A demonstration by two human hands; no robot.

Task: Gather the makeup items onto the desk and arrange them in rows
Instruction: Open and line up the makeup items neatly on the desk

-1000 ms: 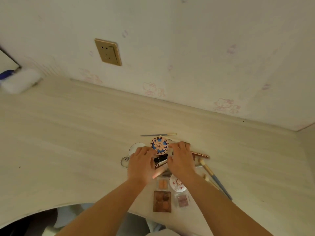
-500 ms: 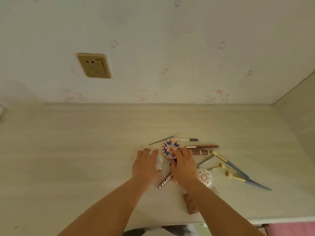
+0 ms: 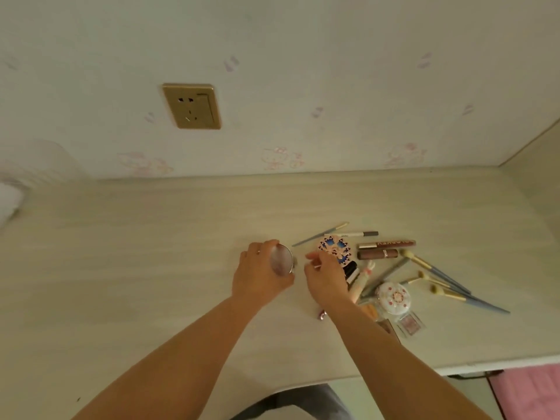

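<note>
I'm looking at a home, prob. a bedroom or dressing corner. Upper half of the frame is a pale wall papered with faint pink cartoon-cat prints, w/ a gold-coloured wall socket plate upper left. Below runs a built-in light wood-grain desk, its front edge curving in at bottom centre. Loose makeup lies right of centre: a round white compact w/ pink dots and blue-handled brushes. Pink fabric shows bottom right.

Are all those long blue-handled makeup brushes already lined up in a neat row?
No, the blue-handled makeup brushes lie fanned at different angles on the pale wooden desk, some crossing each other.
</note>
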